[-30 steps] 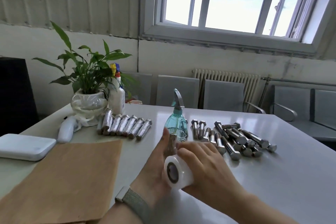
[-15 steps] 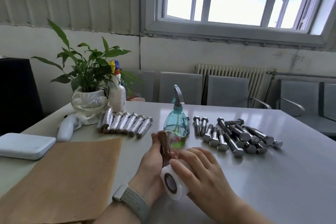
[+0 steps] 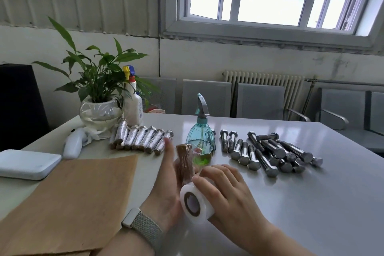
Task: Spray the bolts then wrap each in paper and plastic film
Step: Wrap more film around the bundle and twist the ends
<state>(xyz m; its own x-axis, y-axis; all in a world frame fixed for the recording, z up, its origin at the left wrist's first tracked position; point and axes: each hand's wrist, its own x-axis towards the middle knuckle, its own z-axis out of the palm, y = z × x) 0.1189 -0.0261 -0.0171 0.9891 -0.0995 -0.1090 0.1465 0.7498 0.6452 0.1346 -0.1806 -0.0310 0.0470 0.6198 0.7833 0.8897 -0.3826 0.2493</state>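
Daylight from the big window falls on your grey tabletop (image 3: 311, 203), with grey chairs and a radiator behind it. Your left hand (image 3: 166, 185) holds the brown paper-wrapped bolt (image 3: 185, 162) upright; the thumb stands straight beside it, and how the hidden fingers lie you cannot tell. Your right hand (image 3: 226, 191) curls its grip over the white roll of clear plastic film (image 3: 195, 203), which sits touching the bolt's lower end. Film already glints over the paper, so by the look of it you are winding plastic around this bolt.

Next, you likely need to carry the roll round the bolt while keeping the film taut, then tear it off and lay the piece with the row of finished film-wrapped bolts (image 3: 141, 140) at the back left. The heap of bare steel hex bolts (image 3: 268, 151) waits at the right, so plenty of the task remains.

Mind the teal plastic spray bottle (image 3: 200, 141) standing just behind the bolt: a wide swing could tip it. The sheet of brown kraft paper (image 3: 72, 199) lies to your left, near the front edge. Open tabletop lies in front and to your right
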